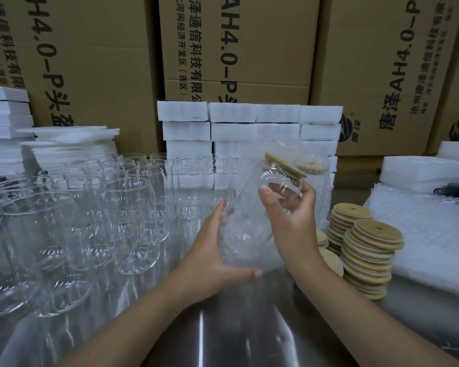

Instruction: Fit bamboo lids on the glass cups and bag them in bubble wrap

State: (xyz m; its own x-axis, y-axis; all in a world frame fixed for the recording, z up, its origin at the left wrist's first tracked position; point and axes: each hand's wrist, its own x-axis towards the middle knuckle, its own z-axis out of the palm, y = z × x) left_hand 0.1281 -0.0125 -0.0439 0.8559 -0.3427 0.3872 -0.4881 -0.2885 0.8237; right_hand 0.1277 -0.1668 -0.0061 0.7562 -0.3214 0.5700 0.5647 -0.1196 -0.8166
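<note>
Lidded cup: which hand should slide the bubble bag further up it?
Left, probably. The left hand holds the bubble bag round the base of the tilted cup, while the right hand grips the glass just under the bamboo lid, steadying it.

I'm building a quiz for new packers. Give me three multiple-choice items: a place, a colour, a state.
1. Where are the loose lid stacks? A. far left B. right of the right hand C. on the floor
2. What colour are the foam blocks at the back? A. white B. blue C. black
3. How is the held cup? A. bare, upright B. lidded, tilted C. lying down
Key: B, stacks stand beside the right wrist; A, the blocks are white; B, a bamboo lid tops it as it leans, its base in the bubble wrap bag the left hand holds.
</note>
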